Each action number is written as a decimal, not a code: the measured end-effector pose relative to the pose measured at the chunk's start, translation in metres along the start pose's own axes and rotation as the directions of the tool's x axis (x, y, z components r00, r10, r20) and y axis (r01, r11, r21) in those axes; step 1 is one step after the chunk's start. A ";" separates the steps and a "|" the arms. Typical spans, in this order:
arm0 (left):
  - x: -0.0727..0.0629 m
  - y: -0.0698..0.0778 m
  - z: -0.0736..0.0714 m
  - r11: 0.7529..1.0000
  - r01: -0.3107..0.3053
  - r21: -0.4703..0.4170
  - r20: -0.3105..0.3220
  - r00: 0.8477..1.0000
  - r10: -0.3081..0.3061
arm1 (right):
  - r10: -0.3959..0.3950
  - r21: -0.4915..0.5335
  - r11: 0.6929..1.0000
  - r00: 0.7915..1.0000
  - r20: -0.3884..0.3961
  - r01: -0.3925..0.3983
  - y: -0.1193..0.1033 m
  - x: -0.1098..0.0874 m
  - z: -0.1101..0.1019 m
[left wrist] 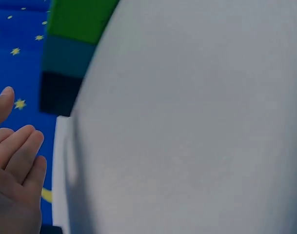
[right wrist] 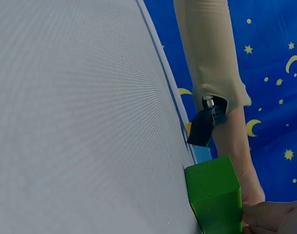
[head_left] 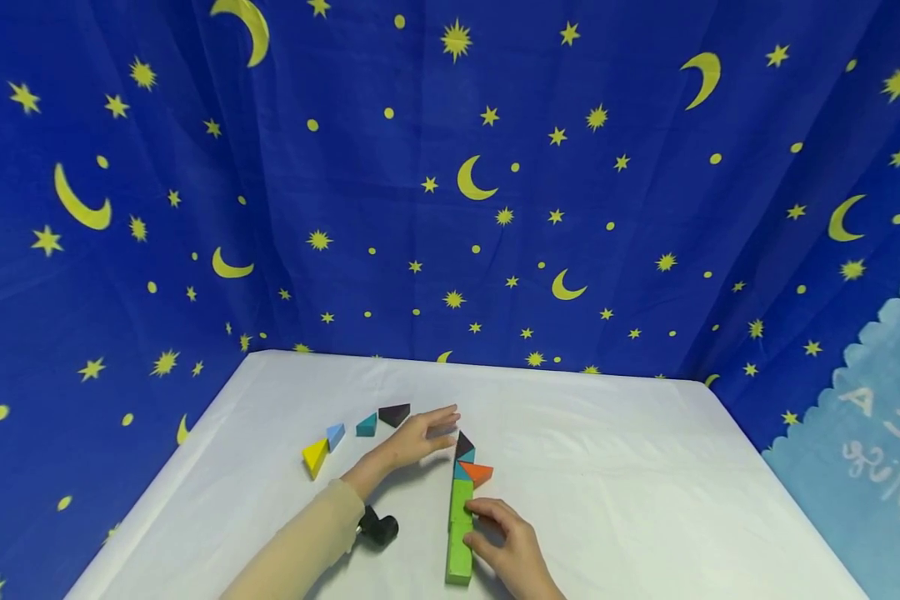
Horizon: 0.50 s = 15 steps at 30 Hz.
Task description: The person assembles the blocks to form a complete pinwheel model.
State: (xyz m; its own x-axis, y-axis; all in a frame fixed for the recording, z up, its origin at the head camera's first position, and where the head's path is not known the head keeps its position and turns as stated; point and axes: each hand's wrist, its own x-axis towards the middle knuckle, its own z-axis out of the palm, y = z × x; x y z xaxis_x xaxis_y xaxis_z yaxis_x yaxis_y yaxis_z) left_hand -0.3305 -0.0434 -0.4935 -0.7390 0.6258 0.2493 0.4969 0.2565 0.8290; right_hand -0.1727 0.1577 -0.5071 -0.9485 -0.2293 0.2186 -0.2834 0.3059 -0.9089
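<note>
In the head view, two green blocks (head_left: 460, 552) stand end to end in a row on the table. At its far end are blue pieces and a black triangular block (head_left: 463, 447), with an orange triangular block (head_left: 477, 473) lying across the blue. My right hand (head_left: 516, 550) touches the right side of the green blocks with thumb and fingertip. In the right wrist view, a fingertip meets the near green block (right wrist: 214, 190). My left hand (head_left: 412, 440) is left of the row's far end, fingers extended, apart from the black block (left wrist: 60, 92) in the left wrist view.
Left of the left hand lie a black block (head_left: 395, 415), a teal block (head_left: 367, 425), a light blue triangle (head_left: 335, 437) and a yellow triangle (head_left: 315, 457). A black camera (head_left: 378, 528) sits at the left wrist. Blue star-patterned cloth (head_left: 450, 217) hangs behind the white table (head_left: 615, 467).
</note>
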 end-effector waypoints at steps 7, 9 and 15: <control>-0.011 0.014 -0.026 0.995 -0.004 -0.104 -0.181 0.983 -0.014 | 0.025 -0.004 1.000 1.000 -0.005 -0.025 -0.004 0.000 0.000; -0.017 0.022 -0.035 0.990 -0.021 -0.136 -0.217 0.976 -0.009 | 0.045 -0.006 0.999 0.999 -0.002 -0.045 -0.004 0.001 0.000; -0.041 0.037 -0.051 0.987 -0.014 -0.161 -0.323 0.945 -0.039 | 0.059 -0.014 0.998 0.998 0.003 -0.059 -0.002 0.002 0.000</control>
State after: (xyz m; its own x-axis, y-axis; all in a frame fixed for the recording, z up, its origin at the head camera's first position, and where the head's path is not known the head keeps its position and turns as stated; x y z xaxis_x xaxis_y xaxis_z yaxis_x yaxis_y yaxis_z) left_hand -0.3048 -0.0969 -0.4475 -0.8652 0.3436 0.3653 0.4277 0.1254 0.8952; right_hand -0.1736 0.1566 -0.5046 -0.9632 -0.2133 0.1634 -0.2288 0.3322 -0.9150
